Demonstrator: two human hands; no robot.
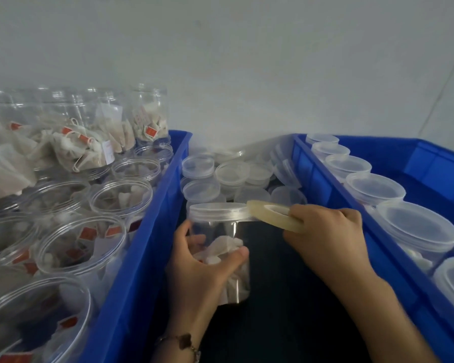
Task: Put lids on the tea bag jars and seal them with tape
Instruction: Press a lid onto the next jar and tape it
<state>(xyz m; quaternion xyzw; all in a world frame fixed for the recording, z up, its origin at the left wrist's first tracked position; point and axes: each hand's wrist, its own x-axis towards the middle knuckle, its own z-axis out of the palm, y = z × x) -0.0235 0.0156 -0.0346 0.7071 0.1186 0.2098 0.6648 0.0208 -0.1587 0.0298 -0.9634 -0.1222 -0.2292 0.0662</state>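
Note:
A clear jar (pixel 230 231) with tea bags inside stands in the gap between two blue crates, and a translucent lid (pixel 215 208) sits on top of it. My left hand (pixel 199 268) grips the jar's lower body, thumb across the front. My right hand (pixel 325 231) holds a roll of clear tape (pixel 273 214) level with the lid. A strip of tape runs from the roll onto the lid's rim.
The left blue crate (pixel 139 258) holds several open jars (pixel 121 197) of tea bags, some stacked. Loose lids (pixel 231 174) are piled behind the jar. The right blue crate (pixel 372 231) holds a row of lidded jars (pixel 375 188). A white wall rises behind.

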